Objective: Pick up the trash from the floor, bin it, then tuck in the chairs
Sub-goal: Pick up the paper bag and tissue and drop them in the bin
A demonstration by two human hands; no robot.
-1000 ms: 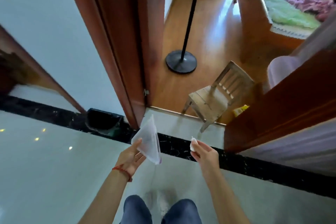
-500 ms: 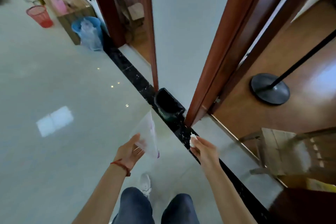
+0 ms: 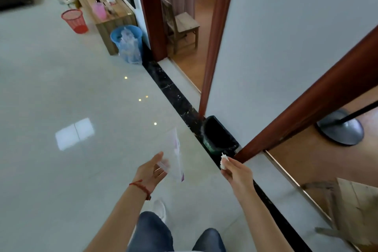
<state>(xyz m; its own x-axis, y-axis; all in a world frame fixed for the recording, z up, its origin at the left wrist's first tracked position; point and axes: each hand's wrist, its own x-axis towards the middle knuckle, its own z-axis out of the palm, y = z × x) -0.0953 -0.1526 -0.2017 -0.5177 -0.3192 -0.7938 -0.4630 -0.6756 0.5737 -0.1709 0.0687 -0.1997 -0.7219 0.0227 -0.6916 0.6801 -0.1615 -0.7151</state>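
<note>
**Black bin ahead and to the right — right hand is the nearer one**

I have trash in both hands. My left hand [image 3: 152, 172] holds a thin clear plastic bag with a purple edge [image 3: 175, 159], thumb on one face and fingers curled behind it; the bag stands up from the hand, long axis pointing away from me. My right hand [image 3: 235, 172] pinches a small crumpled white paper wad [image 3: 223, 162] at the fingertips.

The small black plastic waste bin [image 3: 219, 136] sits on the dark floor strip against the white wall, at the foot of the red-brown wooden door frame [image 3: 306, 104]. It lies just beyond my right hand, close to the wad — the left hand and its bag are farther off, to the bin's left. I judge the wad goes in first with a short reach forward; the bag must cross rightward. A blue plastic bin with a clear liner [image 3: 127, 44] stands well beyond.
</note>
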